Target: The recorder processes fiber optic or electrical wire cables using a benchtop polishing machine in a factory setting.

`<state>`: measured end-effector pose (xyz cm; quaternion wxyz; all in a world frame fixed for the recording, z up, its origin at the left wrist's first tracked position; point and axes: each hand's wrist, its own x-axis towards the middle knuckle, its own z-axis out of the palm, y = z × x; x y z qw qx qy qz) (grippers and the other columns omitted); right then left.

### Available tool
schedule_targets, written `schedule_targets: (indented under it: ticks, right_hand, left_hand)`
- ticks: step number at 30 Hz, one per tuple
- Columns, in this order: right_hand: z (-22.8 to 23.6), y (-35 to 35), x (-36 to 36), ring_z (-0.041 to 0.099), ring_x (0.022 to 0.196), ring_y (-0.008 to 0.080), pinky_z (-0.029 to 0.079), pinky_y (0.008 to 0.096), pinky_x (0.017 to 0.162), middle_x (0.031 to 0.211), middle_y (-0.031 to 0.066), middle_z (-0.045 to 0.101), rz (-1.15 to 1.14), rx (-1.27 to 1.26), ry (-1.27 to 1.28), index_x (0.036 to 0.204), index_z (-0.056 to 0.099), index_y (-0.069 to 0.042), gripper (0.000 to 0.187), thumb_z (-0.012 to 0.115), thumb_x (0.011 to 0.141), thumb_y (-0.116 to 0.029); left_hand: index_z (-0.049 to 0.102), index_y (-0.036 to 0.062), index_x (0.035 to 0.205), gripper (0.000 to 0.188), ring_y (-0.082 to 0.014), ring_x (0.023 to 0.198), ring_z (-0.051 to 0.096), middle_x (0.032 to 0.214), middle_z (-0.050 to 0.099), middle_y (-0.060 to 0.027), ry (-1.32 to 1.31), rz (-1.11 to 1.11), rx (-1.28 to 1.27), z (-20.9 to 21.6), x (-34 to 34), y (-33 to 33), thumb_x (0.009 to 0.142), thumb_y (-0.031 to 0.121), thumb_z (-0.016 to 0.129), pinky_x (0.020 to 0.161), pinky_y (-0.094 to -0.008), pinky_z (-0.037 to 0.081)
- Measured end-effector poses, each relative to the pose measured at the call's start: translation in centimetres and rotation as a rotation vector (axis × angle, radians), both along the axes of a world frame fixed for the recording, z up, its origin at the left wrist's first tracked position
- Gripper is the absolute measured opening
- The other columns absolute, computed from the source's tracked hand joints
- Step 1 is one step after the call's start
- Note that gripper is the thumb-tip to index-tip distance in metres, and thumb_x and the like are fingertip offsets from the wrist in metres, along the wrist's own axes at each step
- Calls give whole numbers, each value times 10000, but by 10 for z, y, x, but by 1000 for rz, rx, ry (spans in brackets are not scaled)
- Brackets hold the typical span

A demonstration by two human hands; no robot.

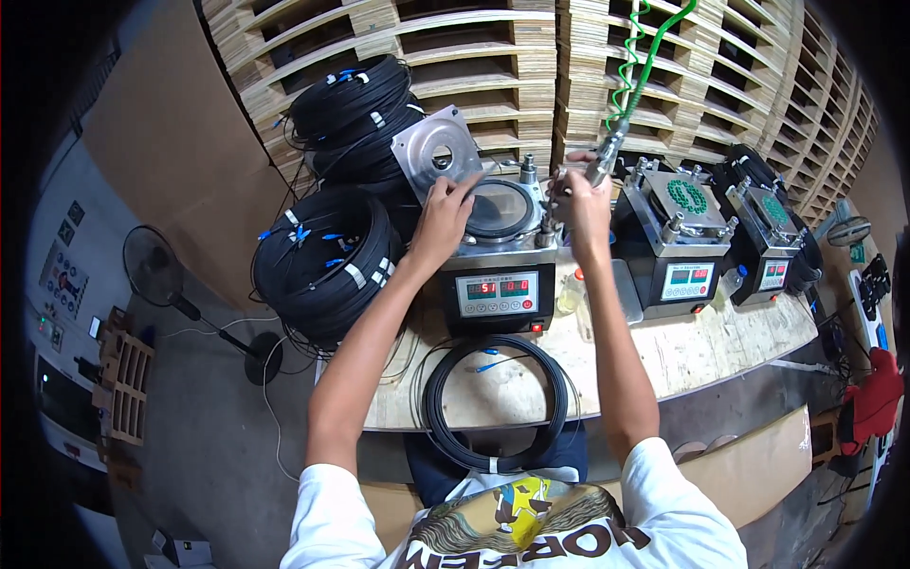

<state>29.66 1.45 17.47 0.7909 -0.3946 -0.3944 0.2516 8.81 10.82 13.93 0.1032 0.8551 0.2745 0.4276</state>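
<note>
My right hand [586,194] is closed round a silver air blow gun [607,159], whose green hose rises behind it. The gun is to the right of a polishing machine [495,299] with a lit front display. My left hand [443,223] is at the left edge of the machine's round dark polishing pad [500,209]. Its fingers are bent together around something thin and dark at the pad's edge, too blurred to make out. Just behind that hand a square metal plate with a round central hole [439,147] leans tilted.
Black cable coils [327,256] are stacked at left; another coil [495,453] with blue connectors lies at the table's front edge. Two similar machines [675,251] with green-ringed tops stand at right. A small bottle [571,294] is between machines. Wooden pallets [474,66] rise behind.
</note>
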Motion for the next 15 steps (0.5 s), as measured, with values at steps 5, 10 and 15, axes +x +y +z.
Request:
schedule_targets:
  ticks: [5,10,15]
  right_hand:
    - [19,2,64,633,651,157,527,299,591,774,89,642,66,22,31,1109,535,-15,199,496,916,-53]
    - [30,-8,118,653,679,175,557,317,605,810,86,634,56,-35,4,1143,534,-7,243,504,903,-32]
    - [38,-10,182,667,766,208,578,355,681,889,132,650,113,-93,-38,1224,482,-39,309,522,920,-77]
  left_hand:
    - [651,154,1330,401,-361,1063,561,1107,561,-177,530,-66,11,29,-4,8,937,228,673,961,-441,461]
    - [616,134,1371,560,-399,1229,527,1307,538,-229,717,-175,-136,33,-4,22,892,402,722,1061,-430,432]
    - [562,124,1421,580,-420,1308,484,1421,470,-263,683,-208,-214,24,-7,25,929,407,678,1113,-434,398]
